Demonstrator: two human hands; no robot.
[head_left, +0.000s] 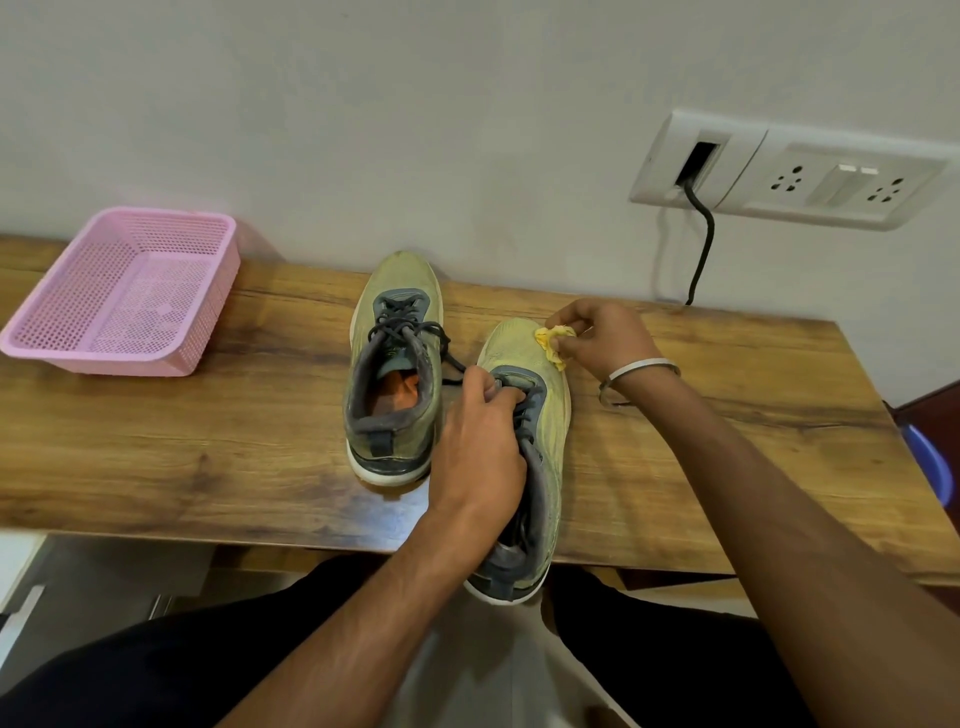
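Head view: at frame centre, your left hand (480, 447) is gripping the yellow-green mesh sneaker (555, 415) by its grey laced throat, its heel overhanging the wooden table (208, 457) edge. Your right hand (597, 338) is pinching a small crumpled yellow cloth (551, 344) against the toe. The shoe is probably handling light and soft-walled, so the laced throat is giving you the firmest hold.

Soft, even indoor light, fairly bright, no hard glare. Wall (415, 104) reads flat grey-white, a bit dimmer twd top left. Shadows are weak: cable (702, 244) throws a faint blurred shadow on the wall to its left, and the far shoe (395, 322) has a thin dark rim at its heel. Pale bluish sheen on the bench (156, 457) nr its front edge. Wide-angle warp: bench edges bow, socket plate (779, 171) slants, forearms balloon at btm. Overall slightly soft w/ compression smear; basket (130, 291) mesh is mushy, and the lap is dark w/ little detail.
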